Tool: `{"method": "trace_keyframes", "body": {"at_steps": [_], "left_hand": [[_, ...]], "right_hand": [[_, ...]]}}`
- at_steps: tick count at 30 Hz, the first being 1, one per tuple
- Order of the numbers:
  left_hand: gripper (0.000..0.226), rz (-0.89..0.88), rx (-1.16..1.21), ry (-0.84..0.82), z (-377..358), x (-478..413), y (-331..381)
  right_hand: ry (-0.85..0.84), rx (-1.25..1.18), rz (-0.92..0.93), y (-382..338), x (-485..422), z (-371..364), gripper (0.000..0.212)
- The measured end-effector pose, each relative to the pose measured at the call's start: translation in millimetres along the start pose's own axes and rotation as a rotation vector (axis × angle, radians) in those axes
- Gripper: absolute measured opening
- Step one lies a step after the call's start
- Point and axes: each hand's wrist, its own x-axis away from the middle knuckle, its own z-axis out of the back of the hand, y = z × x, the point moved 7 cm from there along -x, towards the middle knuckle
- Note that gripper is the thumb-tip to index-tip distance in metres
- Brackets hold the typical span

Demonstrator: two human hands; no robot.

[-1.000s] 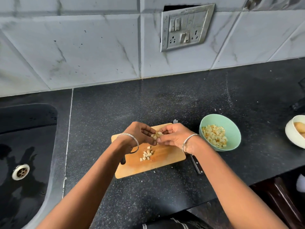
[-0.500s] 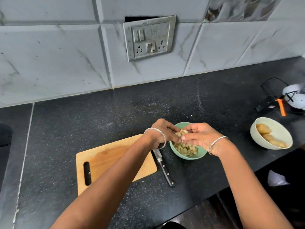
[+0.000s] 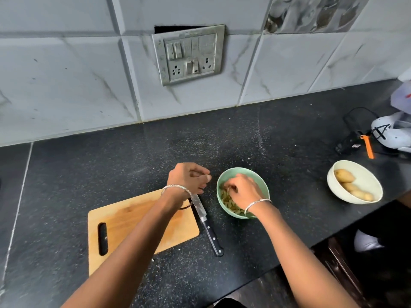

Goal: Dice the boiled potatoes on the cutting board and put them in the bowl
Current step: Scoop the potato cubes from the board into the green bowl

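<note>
Partly done: diced potato (image 3: 224, 197) sits in the green bowl (image 3: 244, 170), and no pieces show on the wooden cutting board (image 3: 138, 221), with the knife (image 3: 205, 223) lying beside it. The right hand (image 3: 242, 190) has its fingers down in the dice; whether they pinch any cannot be told. The left hand (image 3: 189, 178) hovers curled, nothing visible in it. Whole potatoes (image 3: 343, 176) in the white bowl (image 3: 367, 181) likely await dicing.

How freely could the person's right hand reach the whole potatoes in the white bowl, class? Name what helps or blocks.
Probably yes. The right hand sits in the green bowl, and the white bowl with the potatoes stands open to its right, with only bare counter between them.
</note>
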Motion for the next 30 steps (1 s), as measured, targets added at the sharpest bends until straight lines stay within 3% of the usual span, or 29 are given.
{"method": "trace_keyframes", "body": {"at_steps": [4,10,16,21,26,30], "left_hand": [[0.008,0.046,-0.032,0.004,31.2,15.0,-33.2],[0.011,0.130,-0.038,0.117,81.3,48.2,-76.3],[0.014,0.155,-0.148,0.253,124.5,70.7,-105.4],[0.024,0.194,-0.273,0.258,135.8,87.2,-120.3],[0.041,0.266,-0.526,0.173,135.1,105.1,-128.3],[0.031,0.284,-0.563,0.197,138.1,114.9,-136.0]], "right_hand": [[0.070,0.107,-0.120,9.5,3.2,0.8,0.023],[0.290,-0.041,-0.137,6.2,18.7,33.0,0.021],[0.345,-0.204,0.157,-62.7,29.8,22.9,0.016],[0.120,-0.210,0.344,-135.7,32.2,-33.5,0.017],[-0.086,-0.129,0.388,-170.6,38.2,-90.8,0.034],[-0.132,-0.099,0.452,-189.1,56.8,-120.3,0.046]]}}
